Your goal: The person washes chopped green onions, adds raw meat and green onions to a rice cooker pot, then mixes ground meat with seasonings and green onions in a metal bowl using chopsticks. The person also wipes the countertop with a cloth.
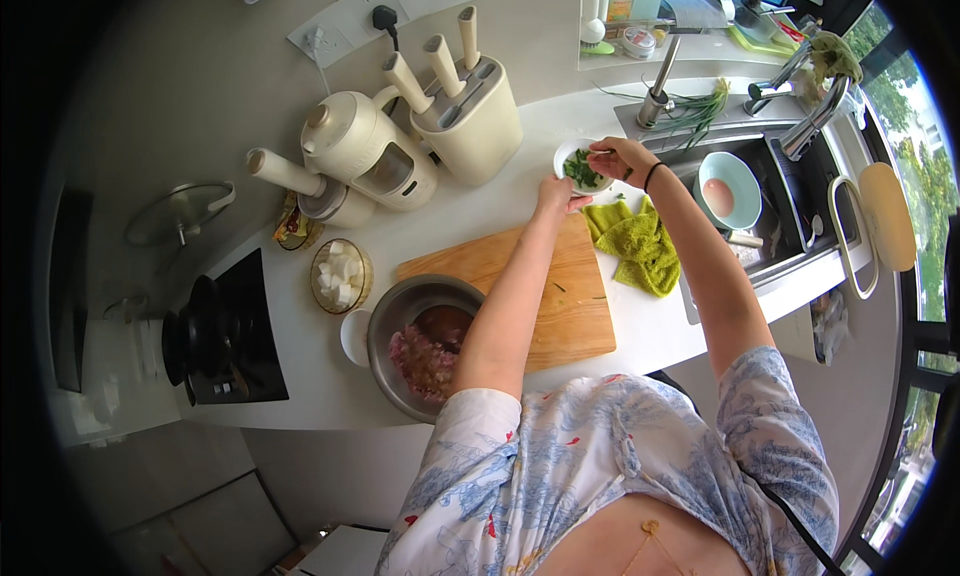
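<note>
My left hand (561, 196) grips the near rim of a small white bowl (561, 158) on the counter. Chopped green herbs (579, 169) lie inside it. Over the bowl's right side, my right hand (624, 162) has its fingers bent down towards the herbs; a bit of green shows by the palm. Whether those fingers pinch anything is hidden. Below the hands lies a wooden cutting board (577, 298) with a few green scraps. A yellow-green towel (637, 246) is crumpled to the bowl's lower right.
A metal bowl (381, 317) of minced meat and dark liquid overlaps the board's left edge. Beside it stands a glass bowl of white cubes (341, 276). A knife block (472, 126) and appliance (375, 156) line the wall. The sink (772, 193) holds a light-blue bowl (729, 190).
</note>
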A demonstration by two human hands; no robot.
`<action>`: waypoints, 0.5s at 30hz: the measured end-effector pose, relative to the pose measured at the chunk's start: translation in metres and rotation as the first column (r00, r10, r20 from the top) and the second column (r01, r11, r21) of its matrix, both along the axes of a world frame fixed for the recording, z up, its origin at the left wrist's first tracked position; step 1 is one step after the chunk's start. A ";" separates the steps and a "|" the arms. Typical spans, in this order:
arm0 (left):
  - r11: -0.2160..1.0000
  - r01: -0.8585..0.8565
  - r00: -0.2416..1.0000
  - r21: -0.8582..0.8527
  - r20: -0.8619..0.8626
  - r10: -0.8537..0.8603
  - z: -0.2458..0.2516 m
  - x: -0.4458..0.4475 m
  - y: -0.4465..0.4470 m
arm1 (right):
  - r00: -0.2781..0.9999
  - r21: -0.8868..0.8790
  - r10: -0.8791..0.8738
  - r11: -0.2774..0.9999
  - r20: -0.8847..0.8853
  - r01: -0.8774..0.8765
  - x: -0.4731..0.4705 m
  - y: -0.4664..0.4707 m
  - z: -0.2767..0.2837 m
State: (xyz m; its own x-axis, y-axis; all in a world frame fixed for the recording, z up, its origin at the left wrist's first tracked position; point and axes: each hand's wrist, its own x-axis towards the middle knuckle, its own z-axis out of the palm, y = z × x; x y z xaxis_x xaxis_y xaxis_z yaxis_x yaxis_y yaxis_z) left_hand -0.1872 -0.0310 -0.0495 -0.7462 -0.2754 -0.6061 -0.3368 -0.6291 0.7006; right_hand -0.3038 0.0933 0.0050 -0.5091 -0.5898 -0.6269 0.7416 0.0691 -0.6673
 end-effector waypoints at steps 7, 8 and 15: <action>1.000 0.000 0.999 -0.011 -0.036 -0.001 -0.010 0.004 0.001 | 0.945 0.311 0.038 0.948 -0.324 0.068 0.002 -0.017 0.007; 1.000 0.007 1.000 -0.005 0.011 -0.007 -0.007 0.007 0.000 | 0.873 0.357 0.119 0.932 -0.473 0.066 0.003 -0.020 0.005; 0.510 -0.021 0.934 -0.860 -0.199 -0.297 0.091 0.173 -0.039 | -0.302 0.701 0.802 0.597 -0.516 0.389 0.028 -0.020 0.001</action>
State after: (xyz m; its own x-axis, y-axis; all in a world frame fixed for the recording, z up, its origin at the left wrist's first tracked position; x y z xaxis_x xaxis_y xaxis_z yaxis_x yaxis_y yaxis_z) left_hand -0.0141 -0.0702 0.0412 -0.9074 -0.4079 0.1009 -0.0509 0.3450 0.9372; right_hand -0.2762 0.0735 0.0063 -0.6213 -0.7676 0.1574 -0.7778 0.6285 -0.0056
